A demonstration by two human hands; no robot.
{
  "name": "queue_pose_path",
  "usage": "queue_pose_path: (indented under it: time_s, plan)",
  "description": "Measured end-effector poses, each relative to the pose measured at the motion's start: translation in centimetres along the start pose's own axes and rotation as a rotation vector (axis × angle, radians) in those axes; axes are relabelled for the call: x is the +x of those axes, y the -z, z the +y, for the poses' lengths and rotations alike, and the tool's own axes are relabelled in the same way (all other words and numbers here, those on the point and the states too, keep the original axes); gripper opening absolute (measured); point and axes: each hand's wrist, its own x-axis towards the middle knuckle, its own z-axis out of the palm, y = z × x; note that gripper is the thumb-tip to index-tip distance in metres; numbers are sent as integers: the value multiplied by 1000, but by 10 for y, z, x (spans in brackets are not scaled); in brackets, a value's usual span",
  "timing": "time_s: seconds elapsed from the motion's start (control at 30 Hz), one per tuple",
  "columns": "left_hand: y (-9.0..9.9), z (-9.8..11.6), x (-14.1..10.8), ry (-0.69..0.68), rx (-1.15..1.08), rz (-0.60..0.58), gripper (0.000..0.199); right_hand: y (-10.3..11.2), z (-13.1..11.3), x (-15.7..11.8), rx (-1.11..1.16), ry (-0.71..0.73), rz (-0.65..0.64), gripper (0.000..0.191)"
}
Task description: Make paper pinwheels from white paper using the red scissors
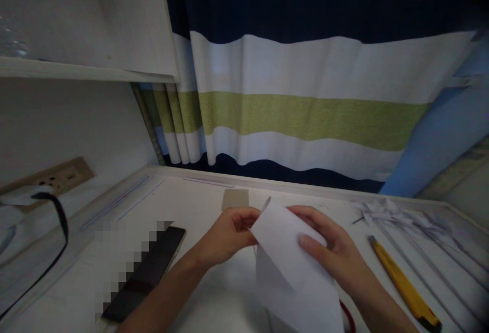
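A sheet of white paper (pixel 282 251) is held up in front of me, its top part folded or curled over into a slanting flap. At its upper left edge, my left hand (pixel 229 231) pinches the paper, with the fingertips partly behind it. My right hand (pixel 332 246) grips the right side, thumb on the front face and fingers behind. Part of something red and curved (pixel 347 317) shows beside the paper's lower right edge; its kind is hidden.
A yellow utility knife (pixel 405 282) lies at right, near crumpled paper (pixel 401 216) and paper strips. A black phone (pixel 147 272) lies left. Behind my hands is a small beige square (pixel 235 199). A power strip (pixel 49 180) with a black cable, a shelf (pixel 87 71) and a striped curtain (pixel 298 114) border the desk.
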Motion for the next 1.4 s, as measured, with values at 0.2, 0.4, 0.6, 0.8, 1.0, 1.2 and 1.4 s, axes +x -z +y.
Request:
queue_pose_path:
  time_s: [0.2,0.4,0.6,0.8,1.0,1.2,1.4]
  plan:
    - [10,-14,5,105,63,129,17,3,16,21,287,-197,-4,27]
    - [15,-16,5,2,444,167,19,22,23,22,260,-120,244,23]
    - [9,-13,-2,-42,977,-14,23,20,-4,-2,-183,185,363,22]
    - [1,-10,-10,-82,1094,-170,24,-5,-4,-8,-818,300,-223,29]
    - [1,-4,-16,-107,1064,-255,23,-9,-2,-5,-814,192,-322,12]
    - [-3,1,-18,-156,1046,-270,26,-8,-5,-8,-693,122,-369,13]
    - [-4,3,-18,-199,1020,-326,25,-8,-5,-8,-623,89,-420,10]
